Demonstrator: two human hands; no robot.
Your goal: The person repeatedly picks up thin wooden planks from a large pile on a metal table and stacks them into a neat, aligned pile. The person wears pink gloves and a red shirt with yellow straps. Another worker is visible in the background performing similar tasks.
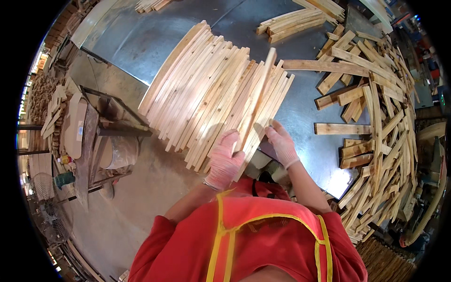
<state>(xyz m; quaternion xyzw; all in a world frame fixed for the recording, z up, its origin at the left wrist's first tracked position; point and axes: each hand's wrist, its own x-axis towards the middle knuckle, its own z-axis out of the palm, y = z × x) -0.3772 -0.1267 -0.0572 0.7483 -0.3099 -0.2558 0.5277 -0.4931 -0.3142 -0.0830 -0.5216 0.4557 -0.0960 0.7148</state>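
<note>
My left hand [224, 160], in a thin pale glove, grips the lower end of a wooden strip [257, 94]. That strip is raised and slanted above a row of similar wooden slats [202, 89], which lie side by side on the metal table. Gloved as well, my right hand [282, 143] hovers by the right end of the row, its fingers loosely bent and apart from the raised strip. No piece of wood shows in it.
A grey metal table [136, 47] carries the row. Loose wooden pieces [376, 103] are heaped along its right side, and a small stack of curved pieces [291, 23] lies at the back. On the left stand a wooden-topped cart [87, 141] and a fan [47, 207].
</note>
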